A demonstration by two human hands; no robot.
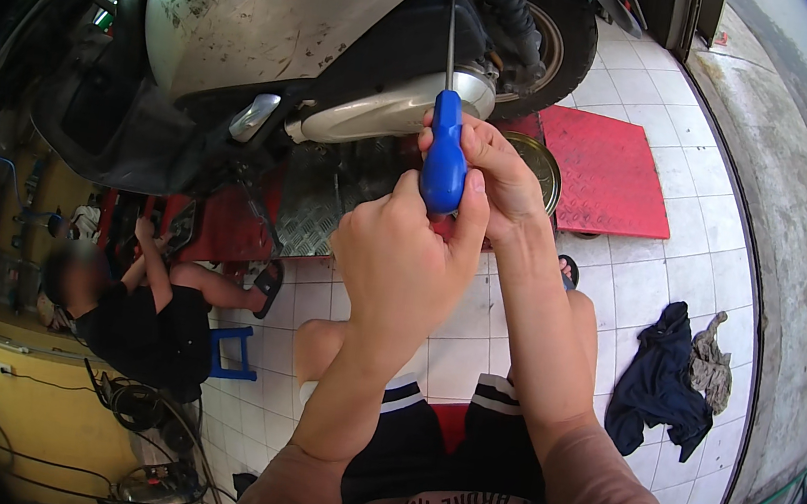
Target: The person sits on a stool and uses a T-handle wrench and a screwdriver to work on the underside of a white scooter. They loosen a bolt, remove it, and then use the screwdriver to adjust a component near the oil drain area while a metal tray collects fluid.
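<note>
Both of my hands are closed on a screwdriver (444, 171) with a blue handle and a long thin metal shaft. My left hand (400, 242) wraps the butt end of the handle, its thumb pressed along the side. Higher up, the fingers of my right hand (501, 178) grip the handle from the right. The shaft points away from me, up across the dark cover beside the shock absorber (508, 13) of a scooter (262, 13). Whether the tip touches anything there, I cannot tell. Below the scooter's body runs a silver engine casing (370, 112).
The scooter stands over a red metal platform (615, 172); a round metal pan (540, 168) sits near my right hand. Dark cloth (664, 385) lies on the white tiles at right. Another person (144, 316) sits at left beside a blue stool (232, 352). Cables (143, 406) lie lower left.
</note>
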